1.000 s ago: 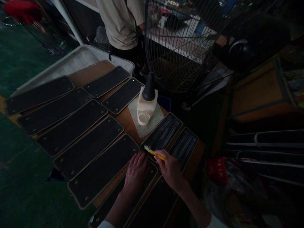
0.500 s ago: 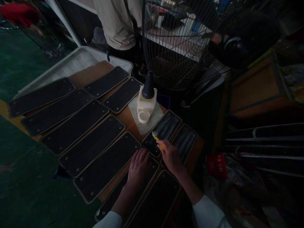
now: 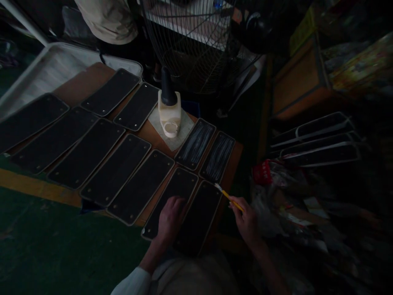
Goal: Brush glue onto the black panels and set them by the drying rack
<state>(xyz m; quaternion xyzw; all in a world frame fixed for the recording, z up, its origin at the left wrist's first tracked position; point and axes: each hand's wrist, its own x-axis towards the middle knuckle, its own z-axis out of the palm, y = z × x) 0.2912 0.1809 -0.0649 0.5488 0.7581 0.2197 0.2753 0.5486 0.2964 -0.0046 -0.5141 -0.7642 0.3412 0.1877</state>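
Note:
My right hand (image 3: 246, 221) is closed round a small yellow-handled brush (image 3: 227, 194), whose bristles hover at the right edge of the table near the nearest black panels. My left hand (image 3: 170, 219) lies flat, fingers spread, on a black panel (image 3: 172, 198) at the front of the table. Beside it lies another plain black panel (image 3: 201, 215). Two panels behind them, one (image 3: 195, 143) on the left and one (image 3: 217, 155) on the right, carry whitish streaks. A cream glue bottle (image 3: 168, 110) with a dark cone cap lies on a pale pad.
Several more black panels (image 3: 89, 153) cover a brown table (image 3: 98, 78). A wire fan guard (image 3: 196, 45) and a person in a beige shirt (image 3: 107, 20) stand behind. Stacked panels (image 3: 316, 139) and a red bag (image 3: 262, 172) lie on the right.
My right hand drew the brush back from the streaked panels toward the table's right edge. The view tilted and shifted right. My left hand stays pressed on a near panel.

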